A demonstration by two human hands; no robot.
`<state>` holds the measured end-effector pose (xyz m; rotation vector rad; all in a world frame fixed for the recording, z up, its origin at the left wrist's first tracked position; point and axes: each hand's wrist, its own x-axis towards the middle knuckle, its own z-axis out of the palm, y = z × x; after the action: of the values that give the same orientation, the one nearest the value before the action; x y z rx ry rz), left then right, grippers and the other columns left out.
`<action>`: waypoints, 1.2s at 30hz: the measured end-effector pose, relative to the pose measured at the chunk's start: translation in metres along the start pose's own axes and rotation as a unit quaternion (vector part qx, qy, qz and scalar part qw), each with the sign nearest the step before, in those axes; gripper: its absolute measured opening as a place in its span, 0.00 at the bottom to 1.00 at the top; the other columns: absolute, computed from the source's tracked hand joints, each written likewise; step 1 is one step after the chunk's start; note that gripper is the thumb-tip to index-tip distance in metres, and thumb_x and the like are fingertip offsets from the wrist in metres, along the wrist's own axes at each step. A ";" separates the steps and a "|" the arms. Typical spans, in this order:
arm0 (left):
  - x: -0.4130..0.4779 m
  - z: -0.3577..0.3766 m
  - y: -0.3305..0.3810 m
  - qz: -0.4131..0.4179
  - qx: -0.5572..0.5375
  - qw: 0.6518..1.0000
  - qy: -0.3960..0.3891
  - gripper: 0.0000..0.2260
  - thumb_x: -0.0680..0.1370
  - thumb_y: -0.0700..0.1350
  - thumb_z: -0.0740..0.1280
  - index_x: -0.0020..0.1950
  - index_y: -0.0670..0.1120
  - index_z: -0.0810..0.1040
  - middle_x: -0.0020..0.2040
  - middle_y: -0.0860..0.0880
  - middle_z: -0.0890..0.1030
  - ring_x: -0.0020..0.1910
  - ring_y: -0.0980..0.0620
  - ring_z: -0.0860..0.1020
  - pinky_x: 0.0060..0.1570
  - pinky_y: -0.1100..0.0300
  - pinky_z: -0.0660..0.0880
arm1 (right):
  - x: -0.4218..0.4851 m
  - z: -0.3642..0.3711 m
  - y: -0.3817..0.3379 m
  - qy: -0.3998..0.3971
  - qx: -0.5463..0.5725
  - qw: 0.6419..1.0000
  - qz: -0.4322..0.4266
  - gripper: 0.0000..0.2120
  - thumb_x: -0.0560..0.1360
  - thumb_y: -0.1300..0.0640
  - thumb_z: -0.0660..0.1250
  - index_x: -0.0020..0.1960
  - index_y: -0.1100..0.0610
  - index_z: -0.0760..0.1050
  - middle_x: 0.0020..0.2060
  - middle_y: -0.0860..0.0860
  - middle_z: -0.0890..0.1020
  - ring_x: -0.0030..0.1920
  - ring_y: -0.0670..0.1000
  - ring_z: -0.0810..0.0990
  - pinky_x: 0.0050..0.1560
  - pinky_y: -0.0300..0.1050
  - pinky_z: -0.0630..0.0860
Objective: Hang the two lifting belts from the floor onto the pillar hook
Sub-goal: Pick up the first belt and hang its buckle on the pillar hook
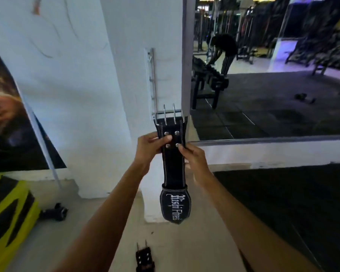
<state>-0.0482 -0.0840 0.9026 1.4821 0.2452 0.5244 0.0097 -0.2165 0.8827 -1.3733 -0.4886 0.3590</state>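
Lifting belt, second of two [145, 258]: black leather, lying on the pale floor [185, 252] at the bottom edge of the view, buckle end up, two prongs showing; only part of it is in frame.

Lifting belt, first [173, 163]: black leather with white stitching, held upright in front of the pillar. The wide lower lobe hangs free and carries white embroidered lettering, of which "Fitness" reads clearly; the word before it is ornate and unsure. Four metal rivets sit below the double-prong steel buckle [169, 114].

Left hand [148, 147]: clenched on the belt's left edge at the rivets, thumb across the front.

Right hand [194, 160]: pinching the right edge just below, fingertips at the lower right rivet.

Hook rail [152, 83]: vertical metal strip with several pegs, fixed to the white pillar [141, 36]. The buckle sits at the lowest peg; whether it is seated there cannot be told.

Left: yellow-and-black equipment [8, 209], a small black item [55, 212] beside it, and a wall poster [10, 118].

Right: mirror [263, 75] reflecting gym machines and a bending person.
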 end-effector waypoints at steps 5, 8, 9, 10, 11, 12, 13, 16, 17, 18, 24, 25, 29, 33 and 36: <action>-0.027 -0.002 0.016 0.030 0.048 0.998 0.029 0.04 0.73 0.35 0.69 0.46 0.41 0.83 0.34 0.54 0.85 0.36 0.58 0.83 0.42 0.61 0.78 | 0.001 0.016 -0.055 -0.019 -0.003 0.998 -0.060 0.06 0.74 0.59 0.66 0.42 0.53 0.80 0.37 0.51 0.82 0.38 0.47 0.81 0.45 0.45 0.79; -0.047 -0.010 0.011 0.018 0.084 0.996 0.016 0.04 0.72 0.33 0.70 0.45 0.39 0.83 0.35 0.53 0.86 0.37 0.57 0.83 0.45 0.57 0.77 | 0.001 0.025 -0.078 -0.009 -0.001 0.996 -0.092 0.06 0.74 0.60 0.67 0.45 0.62 0.81 0.43 0.67 0.82 0.41 0.58 0.79 0.52 0.58 0.76; -0.043 -0.010 0.027 0.039 0.065 0.996 0.036 0.04 0.73 0.35 0.70 0.45 0.40 0.83 0.37 0.52 0.86 0.38 0.54 0.83 0.46 0.55 0.78 | 0.001 0.028 -0.083 -0.006 -0.002 0.995 -0.099 0.07 0.74 0.60 0.67 0.47 0.63 0.80 0.45 0.67 0.82 0.41 0.58 0.80 0.53 0.58 0.77; -0.036 -0.010 0.047 0.067 0.042 0.995 0.052 0.04 0.74 0.36 0.70 0.45 0.42 0.83 0.39 0.49 0.86 0.40 0.52 0.83 0.46 0.55 0.80 | 0.002 0.030 -0.087 -0.009 -0.006 0.994 -0.108 0.06 0.74 0.59 0.67 0.46 0.61 0.81 0.43 0.63 0.83 0.40 0.54 0.82 0.52 0.56 0.78; -0.028 -0.010 0.069 0.093 0.023 0.994 0.055 0.04 0.74 0.36 0.69 0.47 0.42 0.82 0.42 0.46 0.85 0.42 0.50 0.83 0.46 0.56 0.80 | 0.002 0.032 -0.092 -0.016 -0.010 0.993 -0.121 0.05 0.74 0.59 0.66 0.45 0.56 0.81 0.40 0.55 0.85 0.38 0.48 0.83 0.50 0.53 0.79; -0.020 -0.010 0.091 0.115 0.009 0.992 0.045 0.06 0.74 0.35 0.69 0.49 0.41 0.82 0.44 0.44 0.85 0.43 0.49 0.83 0.46 0.56 0.80 | 0.004 0.035 -0.096 -0.020 -0.014 0.991 -0.133 0.05 0.74 0.59 0.66 0.43 0.53 0.81 0.36 0.48 0.85 0.37 0.44 0.83 0.48 0.49 0.80; -0.015 -0.010 0.107 0.133 0.002 0.991 0.036 0.08 0.73 0.34 0.70 0.51 0.39 0.82 0.45 0.43 0.84 0.44 0.48 0.83 0.46 0.56 0.80 | 0.006 0.037 -0.101 -0.022 -0.012 0.989 -0.143 0.05 0.74 0.59 0.67 0.43 0.52 0.81 0.34 0.45 0.84 0.36 0.41 0.83 0.46 0.45 0.81; -0.012 -0.012 0.130 0.141 -0.010 0.990 0.028 0.10 0.71 0.32 0.71 0.52 0.36 0.82 0.41 0.45 0.85 0.41 0.49 0.84 0.43 0.58 0.80 | 0.009 0.041 -0.113 -0.007 -0.013 0.983 -0.182 0.04 0.73 0.60 0.68 0.47 0.56 0.81 0.37 0.46 0.84 0.38 0.41 0.83 0.46 0.38 0.80; -0.012 -0.013 0.135 0.146 -0.017 0.989 0.022 0.10 0.71 0.32 0.70 0.52 0.36 0.82 0.40 0.47 0.86 0.40 0.50 0.84 0.42 0.59 0.80 | 0.008 0.042 -0.112 -0.006 -0.018 0.981 -0.191 0.04 0.72 0.61 0.69 0.46 0.55 0.81 0.37 0.46 0.84 0.38 0.41 0.83 0.45 0.37 0.79; -0.011 -0.014 0.143 0.157 -0.026 0.987 0.019 0.10 0.71 0.31 0.70 0.51 0.36 0.82 0.38 0.48 0.86 0.39 0.51 0.84 0.41 0.60 0.80 | 0.006 0.042 -0.105 -0.007 -0.029 0.981 -0.191 0.05 0.71 0.62 0.69 0.44 0.54 0.81 0.36 0.45 0.84 0.37 0.41 0.83 0.44 0.36 0.79; -0.006 -0.036 0.170 0.206 -0.032 0.978 -0.020 0.12 0.72 0.32 0.70 0.55 0.35 0.81 0.40 0.49 0.86 0.41 0.51 0.84 0.43 0.58 0.81 | -0.021 0.049 -0.068 0.001 -0.010 0.991 -0.133 0.05 0.70 0.67 0.69 0.45 0.63 0.81 0.32 0.45 0.85 0.37 0.47 0.83 0.39 0.32 0.78; -0.010 -0.036 0.166 0.200 -0.029 0.979 -0.032 0.12 0.72 0.32 0.69 0.55 0.35 0.81 0.40 0.49 0.86 0.41 0.50 0.84 0.43 0.58 0.81 | -0.018 0.056 -0.085 0.014 0.003 0.988 -0.153 0.05 0.70 0.66 0.69 0.46 0.62 0.81 0.32 0.44 0.85 0.36 0.45 0.84 0.39 0.32 0.78; -0.015 -0.044 0.167 0.203 -0.054 0.977 -0.049 0.12 0.72 0.32 0.69 0.55 0.34 0.80 0.39 0.49 0.86 0.40 0.51 0.84 0.43 0.57 0.81 | -0.022 0.077 -0.119 0.016 -0.006 0.978 -0.208 0.05 0.71 0.63 0.69 0.39 0.55 0.80 0.29 0.43 0.84 0.35 0.40 0.83 0.39 0.32 0.78; -0.013 -0.057 0.187 0.216 -0.073 0.972 -0.059 0.11 0.72 0.32 0.69 0.54 0.34 0.80 0.36 0.50 0.85 0.37 0.52 0.83 0.40 0.59 0.80 | -0.048 0.077 -0.059 0.016 -0.072 0.983 -0.167 0.03 0.71 0.62 0.69 0.42 0.56 0.81 0.37 0.51 0.85 0.40 0.47 0.83 0.46 0.42 0.79; -0.010 -0.063 0.188 0.204 -0.093 0.973 -0.055 0.06 0.73 0.34 0.69 0.49 0.36 0.81 0.33 0.51 0.84 0.34 0.54 0.81 0.38 0.62 0.79 | -0.057 0.090 -0.038 0.053 -0.035 0.989 -0.134 0.20 0.70 0.48 0.69 0.41 0.67 0.77 0.36 0.60 0.80 0.37 0.55 0.78 0.41 0.47 0.75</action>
<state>-0.1207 -0.0328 1.0806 1.3746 -0.1983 0.7703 -0.0871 -0.1769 0.9246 -1.3650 -0.5949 0.0495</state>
